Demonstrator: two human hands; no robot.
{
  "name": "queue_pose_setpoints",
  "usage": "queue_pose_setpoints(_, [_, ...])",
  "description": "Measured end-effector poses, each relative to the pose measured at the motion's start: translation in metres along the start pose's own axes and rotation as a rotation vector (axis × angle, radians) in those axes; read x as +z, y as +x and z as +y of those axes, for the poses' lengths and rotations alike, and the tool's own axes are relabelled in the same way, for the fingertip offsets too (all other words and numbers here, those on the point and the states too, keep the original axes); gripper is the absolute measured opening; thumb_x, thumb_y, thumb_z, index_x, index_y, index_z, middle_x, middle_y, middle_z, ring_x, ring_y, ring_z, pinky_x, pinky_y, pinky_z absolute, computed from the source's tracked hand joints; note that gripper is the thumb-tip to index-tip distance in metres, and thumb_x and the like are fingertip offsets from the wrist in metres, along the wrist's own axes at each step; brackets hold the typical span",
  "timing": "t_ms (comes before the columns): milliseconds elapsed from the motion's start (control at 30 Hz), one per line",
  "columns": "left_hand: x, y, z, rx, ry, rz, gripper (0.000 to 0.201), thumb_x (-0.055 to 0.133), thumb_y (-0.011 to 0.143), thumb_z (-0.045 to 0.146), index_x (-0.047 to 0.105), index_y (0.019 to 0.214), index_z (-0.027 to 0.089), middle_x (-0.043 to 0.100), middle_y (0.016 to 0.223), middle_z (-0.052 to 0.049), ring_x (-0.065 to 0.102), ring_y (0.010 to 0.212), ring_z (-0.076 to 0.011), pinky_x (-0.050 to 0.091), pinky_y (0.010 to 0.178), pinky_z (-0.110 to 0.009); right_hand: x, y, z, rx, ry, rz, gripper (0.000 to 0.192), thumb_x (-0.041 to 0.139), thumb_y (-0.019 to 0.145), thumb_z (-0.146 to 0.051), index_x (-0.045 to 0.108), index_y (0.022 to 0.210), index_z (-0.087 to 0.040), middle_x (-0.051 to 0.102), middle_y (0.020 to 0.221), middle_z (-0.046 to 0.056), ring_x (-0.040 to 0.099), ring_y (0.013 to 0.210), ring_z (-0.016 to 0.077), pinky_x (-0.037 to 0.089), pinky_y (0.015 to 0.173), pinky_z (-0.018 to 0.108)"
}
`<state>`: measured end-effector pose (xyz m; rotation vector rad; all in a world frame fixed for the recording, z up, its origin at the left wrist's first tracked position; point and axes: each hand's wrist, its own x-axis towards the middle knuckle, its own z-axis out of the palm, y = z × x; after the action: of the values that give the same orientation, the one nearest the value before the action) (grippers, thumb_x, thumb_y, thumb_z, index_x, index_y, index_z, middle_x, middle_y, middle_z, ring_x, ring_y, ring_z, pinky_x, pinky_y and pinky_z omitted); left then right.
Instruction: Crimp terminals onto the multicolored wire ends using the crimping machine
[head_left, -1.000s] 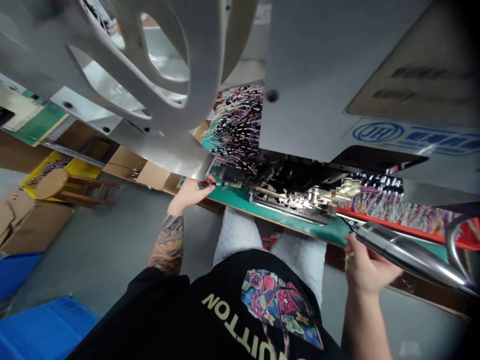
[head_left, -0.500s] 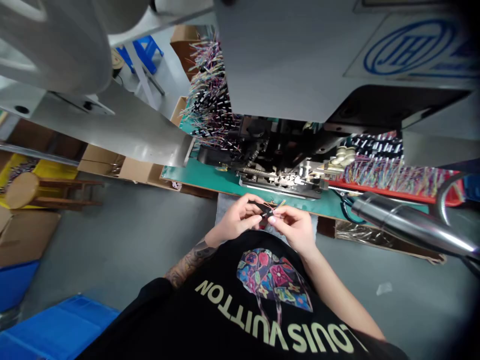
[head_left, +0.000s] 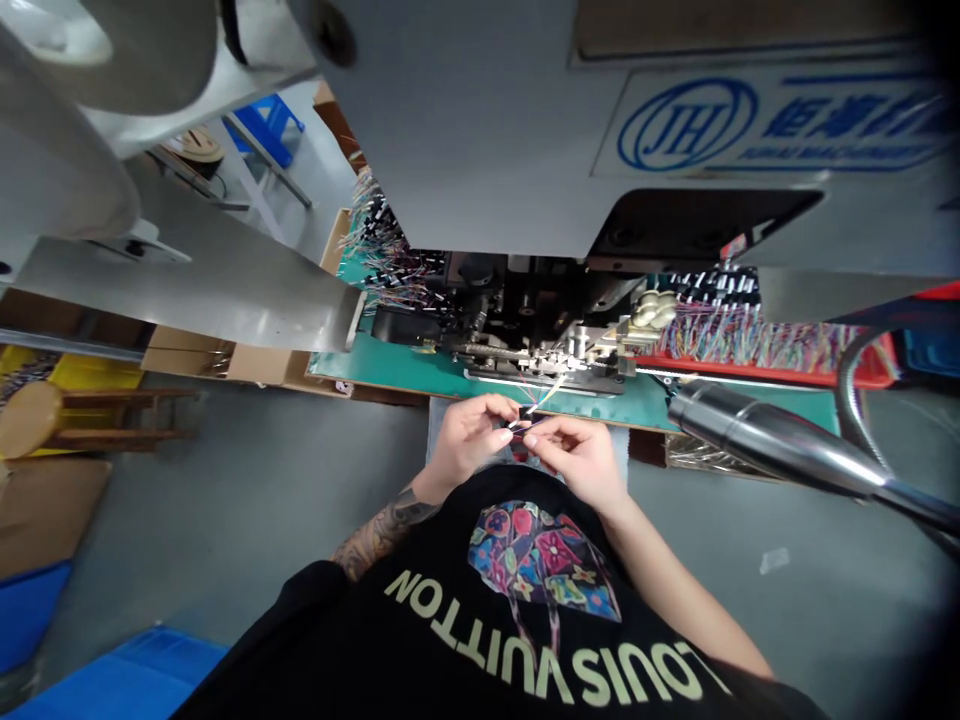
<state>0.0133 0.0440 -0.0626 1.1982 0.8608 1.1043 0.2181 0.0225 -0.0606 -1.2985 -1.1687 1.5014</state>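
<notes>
The left hand (head_left: 466,436) and the right hand (head_left: 579,458) met in front of the operator's chest, just below the near edge of the green worktop (head_left: 409,366). Both hands pinched a small black connector (head_left: 523,416) with thin coloured wires (head_left: 546,392) fanning up and to the right from it; the left grip was closed on the connector body from the left, and the right grip was closed on the same piece from the right, fingertips of the two hands nearly touching. The wire ends pointed toward the metal tooling (head_left: 547,352) of the grey crimping machine (head_left: 525,130), which stood on the worktop directly ahead of the hands and bore a blue logo plate (head_left: 686,125). To the left of the tooling lay a heap of wired connectors (head_left: 390,255), and to its right a red tray (head_left: 750,372) held further bundles of coloured wire. A polished metal tube (head_left: 772,445) ran across the right side of the view, near the right hand but not touching it. On the floor to the left stood a wooden stool (head_left: 45,415), cardboard boxes (head_left: 247,360) and a blue crate (head_left: 112,680). The operator wore a black printed shirt (head_left: 525,610).
</notes>
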Motion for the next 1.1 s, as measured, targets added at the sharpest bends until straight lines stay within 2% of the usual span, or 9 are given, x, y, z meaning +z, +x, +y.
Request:
queue_pose_setpoints(67, [0.0,-0.001,-0.004,-0.102,-0.113,-0.003,0.032,0.085,0.096,0.047,0.072,0.103,0.019,0.081,0.096,-0.009,0.081,0.088,-0.0239,0.069,0.088,-0.041,0.001,-0.001,0.0,0.016,-0.01,-0.05,0.034,0.089,0.089,-0.051,0.086,0.081,-0.018,0.074,0.066,0.005,0.052,0.051,0.0121,0.042,0.049,0.026])
queue_pose_setpoints(133, [0.0,-0.001,-0.003,-0.135,-0.065,-0.019,0.029,0.083,0.098,0.045,0.071,0.105,0.019,0.079,0.087,-0.007,0.079,0.08,-0.0218,0.067,0.081,-0.037,0.0,-0.003,-0.004,-0.077,-0.119,0.011,0.025,0.087,0.089,-0.042,0.084,0.079,-0.019,0.072,0.067,0.003,0.056,0.058,0.0136,0.046,0.057,0.027])
queue_pose_setpoints(267, [-0.002,0.001,0.01,0.016,0.273,-0.013,0.011,0.072,0.105,0.029,0.072,0.107,0.019,0.078,0.088,-0.005,0.074,0.074,-0.0172,0.061,0.073,-0.031,-0.009,-0.007,-0.014,-0.271,-0.222,0.258,0.015,0.082,0.094,-0.035,0.084,0.087,-0.021,0.059,0.065,-0.001,0.052,0.06,0.0138,0.046,0.063,0.029])
queue_pose_setpoints(367, [0.0,0.006,0.017,0.158,0.483,-0.021,0.004,0.069,0.103,0.022,0.072,0.104,0.019,0.078,0.093,-0.005,0.073,0.078,-0.0171,0.06,0.075,-0.031,-0.01,-0.001,-0.022,-0.203,-0.099,0.278,0.028,0.079,0.1,-0.048,0.085,0.093,-0.022,0.062,0.066,0.0,0.049,0.057,0.0144,0.044,0.058,0.029])
queue_pose_setpoints(533, [0.013,0.017,0.022,0.317,0.615,0.016,0.004,0.07,0.104,0.02,0.072,0.101,0.021,0.077,0.088,-0.003,0.073,0.077,-0.0165,0.059,0.074,-0.03,0.004,0.022,-0.032,-0.126,0.048,0.23,0.062,0.079,0.101,-0.063,0.064,0.057,-0.023,0.067,0.065,0.005,0.068,0.071,0.0206,0.053,0.067,0.032])
queue_pose_setpoints(633, [0.02,0.024,0.024,0.394,0.647,0.065,0.008,0.07,0.107,0.018,0.071,0.1,0.021,0.079,0.09,-0.002,0.075,0.08,-0.016,0.061,0.076,-0.03,0.012,0.031,-0.032,-0.157,0.106,0.311,0.062,0.079,0.102,-0.06,0.063,0.055,-0.024,0.066,0.061,0.004,0.062,0.064,0.0183,0.056,0.073,0.035])
queue_pose_setpoints(733, [0.022,0.027,0.024,0.434,0.679,0.094,0.01,0.067,0.11,0.017,0.071,0.102,0.021,0.082,0.094,-0.004,0.08,0.087,-0.0174,0.064,0.082,-0.031,0.014,0.036,-0.031,-0.151,0.135,0.362,0.059,0.077,0.104,-0.057,0.065,0.055,-0.025,0.068,0.062,0.004,0.051,0.055,0.0159,0.055,0.071,0.037])
queue_pose_setpoints(900, [0.02,0.026,0.019,0.412,0.711,0.115,0.009,0.066,0.111,0.021,0.071,0.103,0.021,0.082,0.092,-0.004,0.079,0.083,-0.0174,0.063,0.076,-0.031,0.017,0.041,-0.035,-0.076,0.207,0.32,0.055,0.078,0.099,-0.05,0.063,0.053,-0.024,0.067,0.058,0.004,0.05,0.052,0.014,0.045,0.059,0.033])
queue_pose_setpoints(1100, [0.02,0.024,0.016,0.407,0.695,0.146,0.012,0.066,0.113,0.023,0.071,0.102,0.021,0.079,0.088,-0.002,0.072,0.073,-0.0142,0.057,0.068,-0.028,0.019,0.043,-0.037,-0.059,0.244,0.283,0.053,0.078,0.1,-0.048,0.066,0.055,-0.023,0.068,0.06,0.003,0.046,0.051,0.011,0.043,0.06,0.033])
